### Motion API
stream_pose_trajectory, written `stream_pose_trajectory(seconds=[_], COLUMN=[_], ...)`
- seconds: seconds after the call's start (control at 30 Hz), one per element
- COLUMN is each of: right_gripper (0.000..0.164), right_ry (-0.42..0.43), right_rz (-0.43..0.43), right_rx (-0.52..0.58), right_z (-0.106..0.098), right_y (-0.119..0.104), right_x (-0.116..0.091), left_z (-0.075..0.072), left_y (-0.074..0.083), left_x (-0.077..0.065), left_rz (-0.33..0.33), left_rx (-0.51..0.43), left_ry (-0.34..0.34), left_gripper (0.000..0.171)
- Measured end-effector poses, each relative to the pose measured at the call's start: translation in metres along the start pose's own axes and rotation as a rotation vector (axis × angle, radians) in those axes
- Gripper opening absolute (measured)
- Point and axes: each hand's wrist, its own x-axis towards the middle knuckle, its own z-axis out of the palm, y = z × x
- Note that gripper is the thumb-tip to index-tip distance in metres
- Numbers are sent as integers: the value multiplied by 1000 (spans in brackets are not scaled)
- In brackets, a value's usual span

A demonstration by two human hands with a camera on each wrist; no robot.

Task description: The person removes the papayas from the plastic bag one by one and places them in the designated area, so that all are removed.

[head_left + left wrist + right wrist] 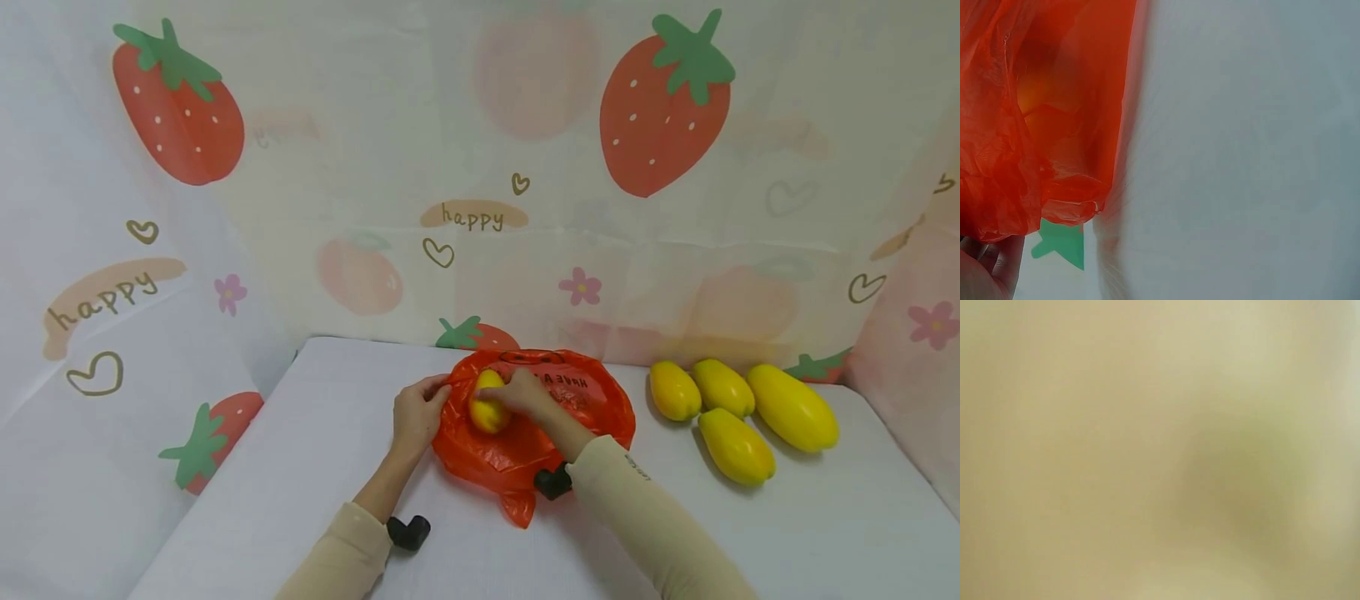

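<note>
A red plastic bag (pixel 480 471) with dark printing lies spread on the white table. At its left edge my left hand (pixel 417 421) pinches the bag's rim; in the left wrist view, fingers (pixel 1007 265) show at the lower left against the red plastic (pixel 991 187). My right hand (pixel 528 394) reaches over the bag and grips a yellow papaya (pixel 490 412) within the bag's outline. A faint yellow patch shows through the film in the left wrist view. The right wrist view is only a beige blur.
Several more yellow papayas, one of them long (pixel 793 408) and one nearer the front (pixel 737 447), lie grouped to the right of the bag. A strawberry-printed cloth (pixel 360 183) hangs behind and at the sides of the table (pixel 330 433). Each wrist carries a black mount.
</note>
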Motion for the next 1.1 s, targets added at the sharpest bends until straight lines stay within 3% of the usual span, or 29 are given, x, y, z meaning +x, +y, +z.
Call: stream_pose_trajectory(seconds=[0.73, 1.1], right_gripper=[51, 52], right_ry=[-49, -56], right_rz=[-28, -60], right_rx=[35, -25], right_z=[-8, -14], right_y=[-3, -5], right_x=[-6, -14], left_z=[0, 0], left_y=[1, 1], left_x=[1, 2], left_rz=[0, -8], left_rx=[13, 15], left_ry=[11, 10], left_gripper=[26, 26])
